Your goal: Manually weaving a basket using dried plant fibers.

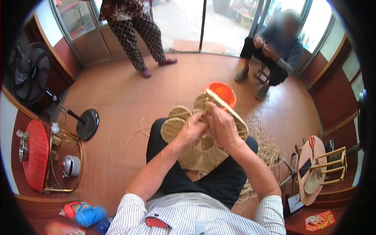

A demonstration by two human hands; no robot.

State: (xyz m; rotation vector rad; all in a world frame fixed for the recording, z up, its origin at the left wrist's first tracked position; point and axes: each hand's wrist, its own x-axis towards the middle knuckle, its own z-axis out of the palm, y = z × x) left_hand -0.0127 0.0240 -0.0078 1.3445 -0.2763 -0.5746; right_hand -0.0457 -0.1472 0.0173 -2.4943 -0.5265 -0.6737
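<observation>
A partly woven straw piece (203, 152) lies across my lap, with round woven lobes (172, 127) at its left and a raised woven rim (231, 111) at its far side. My left hand (192, 128) pinches the straw near the rim's near end. My right hand (221, 125) grips the same spot from the right, fingers closed on the weave. Both hands touch each other over the piece.
An orange bowl (224, 92) stands on the floor beyond my knees. Loose straw (268, 150) lies at my right. A person sits on a stool (274, 51) at the back right, another stands (135, 31) at the back left. A standing fan (33, 74) is at left, a small round table (311, 164) at right.
</observation>
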